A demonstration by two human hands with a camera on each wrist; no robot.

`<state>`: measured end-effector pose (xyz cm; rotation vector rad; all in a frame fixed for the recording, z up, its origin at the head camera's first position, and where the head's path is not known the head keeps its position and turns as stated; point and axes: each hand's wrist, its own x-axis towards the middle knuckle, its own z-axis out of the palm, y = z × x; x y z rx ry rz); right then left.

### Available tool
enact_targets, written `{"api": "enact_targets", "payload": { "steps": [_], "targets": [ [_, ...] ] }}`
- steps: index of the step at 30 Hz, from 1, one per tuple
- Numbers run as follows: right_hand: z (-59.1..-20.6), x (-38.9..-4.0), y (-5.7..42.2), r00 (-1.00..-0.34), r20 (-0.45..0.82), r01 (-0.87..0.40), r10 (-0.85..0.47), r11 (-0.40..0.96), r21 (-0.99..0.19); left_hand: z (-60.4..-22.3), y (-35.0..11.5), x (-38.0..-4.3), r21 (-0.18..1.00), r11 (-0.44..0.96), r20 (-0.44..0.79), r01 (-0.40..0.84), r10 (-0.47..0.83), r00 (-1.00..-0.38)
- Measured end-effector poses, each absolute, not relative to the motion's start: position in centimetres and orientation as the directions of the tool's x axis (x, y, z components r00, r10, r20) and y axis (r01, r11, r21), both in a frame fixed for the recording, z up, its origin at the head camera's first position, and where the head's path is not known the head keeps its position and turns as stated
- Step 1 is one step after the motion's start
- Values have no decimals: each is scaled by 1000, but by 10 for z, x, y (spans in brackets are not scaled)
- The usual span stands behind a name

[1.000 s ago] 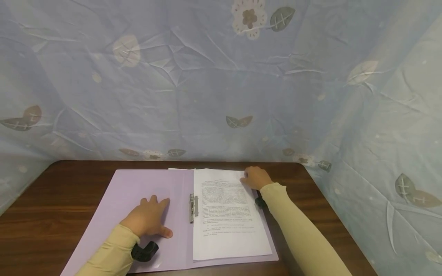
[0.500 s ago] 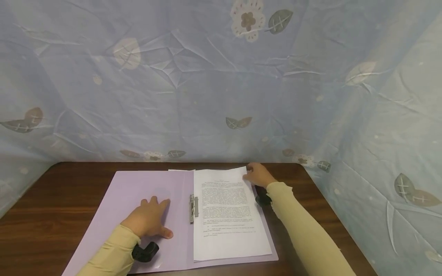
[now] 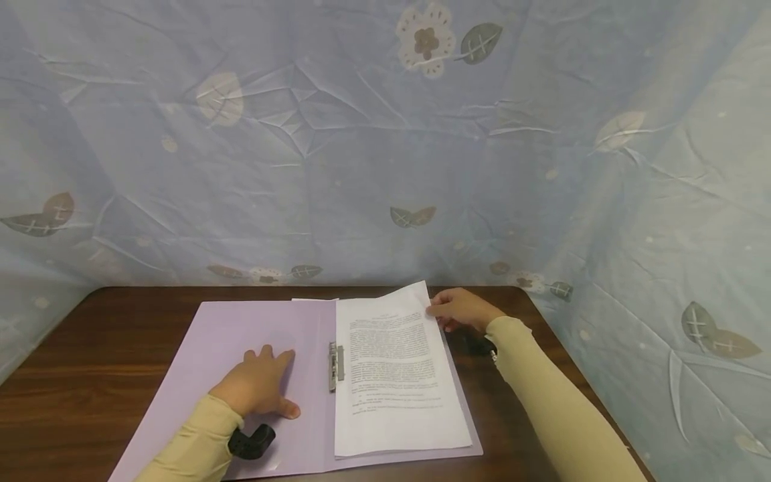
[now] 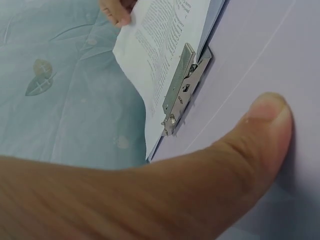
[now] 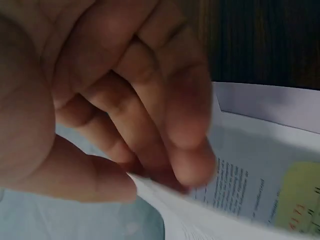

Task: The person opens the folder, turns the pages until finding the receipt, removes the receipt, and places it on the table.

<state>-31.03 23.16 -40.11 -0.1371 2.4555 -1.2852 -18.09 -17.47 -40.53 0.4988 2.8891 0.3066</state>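
A lilac folder point(image 3: 211, 335) lies spread out on the table, a stack of printed paper point(image 3: 391, 368) on its right half. My left hand point(image 3: 255, 383) rests on the left cover with fingers spread; its thumb fills the front of the left wrist view. At the stack's upper right edge, my right hand point(image 3: 466, 310) pinches the raised corner of the top paper between thumb and fingers. Under that lifted paper, the right wrist view shows another printed page with a yellow sticky note point(image 5: 302, 192) marked in red. A metal clip point(image 3: 336, 365) sits along the fold.
The dark wooden table point(image 3: 72, 361) extends on both sides of the folder. Behind and to the right hangs a pale blue curtain point(image 3: 337, 167) with leaf prints, close to the table's far edge. A black wrist camera point(image 3: 251, 442) sits at the left wrist.
My right hand has shifted right, and the corner of the top paper has risen and curled up from the stack. My left hand has stayed put on the cover.
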Motion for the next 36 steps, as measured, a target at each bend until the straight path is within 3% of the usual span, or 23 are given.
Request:
{"api": "enact_targets", "payload": {
  "steps": [6,12,19,36],
  "targets": [
    [-399,-286,237,-887,-288,32,-360,575,-818,-406,-175,-181,240,919,-146,312,352,-925],
    [-405,-264,237,-922,-194,-15,-336,531,-847,-405,-175,-181,238,920,-143,312,351,-925],
    [-418,-248,234,-913,-194,-22,-359,517,-856,-402,-175,-180,236,922,-147,307,347,-926],
    [-429,-238,243,-964,-156,30,-215,496,-868,-402,-174,-183,231,927,-160,294,334,-929]
  ]
}}
